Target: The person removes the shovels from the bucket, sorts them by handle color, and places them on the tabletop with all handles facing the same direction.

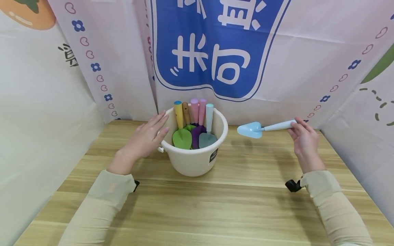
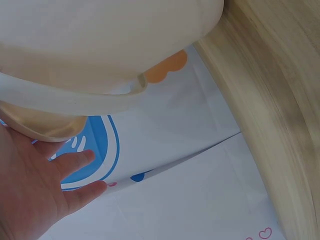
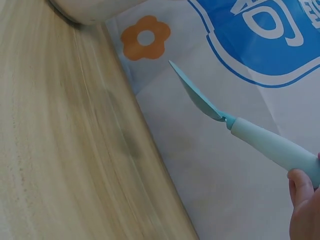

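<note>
At the far left, a white cloth wall [image 1: 37, 89] with an orange fruit print [image 1: 32, 13], standing beside the wood-grain table [image 1: 197, 212]. Next, left sleeve [image 1: 95, 205], pale, cuff turned back, a bit of black [image 1: 136, 185] poking out by the wrist. Left hand [image 1: 146, 135]: holding nothing, fingers extended, thumb apart, right at the bucket's left rim; the left wrist view has the fingers spread by that rim too, exact contact hard to confirm. White bucket [image 1: 192, 164] upright on the table, near its back edge, dark label [image 1: 213, 155] on the front right. In the bucket, handles up, left to right: yellow handle [image 1: 179, 116] with blue end cap, green blade [image 1: 182, 139] below; brown handle [image 1: 186, 112]; two pink handles [image 1: 201, 111] side by side, purple [image 1: 197, 137] under them; pale blue handle [image 1: 209, 118] over a grey-blue blade [image 1: 207, 140]. Behind, blue panel [image 1: 167, 34] with white characters on the back cloth. Right of the bucket and well apart from it: light blue trowel [image 1: 250, 130], held above the table, blade pointing left toward the bucket. Right hand [image 1: 305, 139] pinches the end of its handle between thumb and fingers. Then black piece [image 1: 292, 186] at the right cuff, right sleeve [image 1: 340, 208], and another printed cloth wall [image 1: 369, 136] beyond
</note>
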Tool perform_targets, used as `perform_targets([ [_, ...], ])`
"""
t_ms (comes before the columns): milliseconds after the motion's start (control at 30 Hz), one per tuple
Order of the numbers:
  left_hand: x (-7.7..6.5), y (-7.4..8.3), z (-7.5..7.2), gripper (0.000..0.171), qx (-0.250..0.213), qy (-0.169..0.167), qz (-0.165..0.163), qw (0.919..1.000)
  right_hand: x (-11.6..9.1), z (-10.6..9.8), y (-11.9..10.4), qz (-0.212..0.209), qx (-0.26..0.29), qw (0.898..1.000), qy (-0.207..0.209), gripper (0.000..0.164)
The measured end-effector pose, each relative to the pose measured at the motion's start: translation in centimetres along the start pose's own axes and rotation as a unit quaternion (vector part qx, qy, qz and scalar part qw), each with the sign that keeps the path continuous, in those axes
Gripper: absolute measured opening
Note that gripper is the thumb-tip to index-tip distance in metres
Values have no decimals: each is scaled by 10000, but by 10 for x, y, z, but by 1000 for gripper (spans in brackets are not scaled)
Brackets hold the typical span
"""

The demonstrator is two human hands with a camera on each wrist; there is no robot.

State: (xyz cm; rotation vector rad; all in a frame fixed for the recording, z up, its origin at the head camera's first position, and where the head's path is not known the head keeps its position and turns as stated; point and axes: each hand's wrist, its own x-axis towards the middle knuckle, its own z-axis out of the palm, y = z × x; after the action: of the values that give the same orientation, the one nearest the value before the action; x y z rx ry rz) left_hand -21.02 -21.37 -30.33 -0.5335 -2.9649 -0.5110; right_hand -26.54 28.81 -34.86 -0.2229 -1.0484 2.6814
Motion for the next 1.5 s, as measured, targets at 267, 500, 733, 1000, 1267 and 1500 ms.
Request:
perform_targets([
  [267,1,-1,2,65,14,18,-5,10000,8,-9,9,252,78,9996,72,24],
  [500,1,-1,2,66,-7,4,-23,10000,15,-13,16,664,-34,9975,230,22],
  [733,1,0,3,67,-32,46,11,10000,22,-17,25,1211,6,9906,637,29],
  [1000,2,1,1,67,-35,-9,20,10000,26,-18,33,1210,-33,9894,804,34],
  [1267,2,0,0,67,8,-24,29,10000,26,-20,36,1364,-83,9867,880,34],
  [1500,2,0,0,68,0,1,47,10000,27,-19,40,1410,-200,9865,814,32],
])
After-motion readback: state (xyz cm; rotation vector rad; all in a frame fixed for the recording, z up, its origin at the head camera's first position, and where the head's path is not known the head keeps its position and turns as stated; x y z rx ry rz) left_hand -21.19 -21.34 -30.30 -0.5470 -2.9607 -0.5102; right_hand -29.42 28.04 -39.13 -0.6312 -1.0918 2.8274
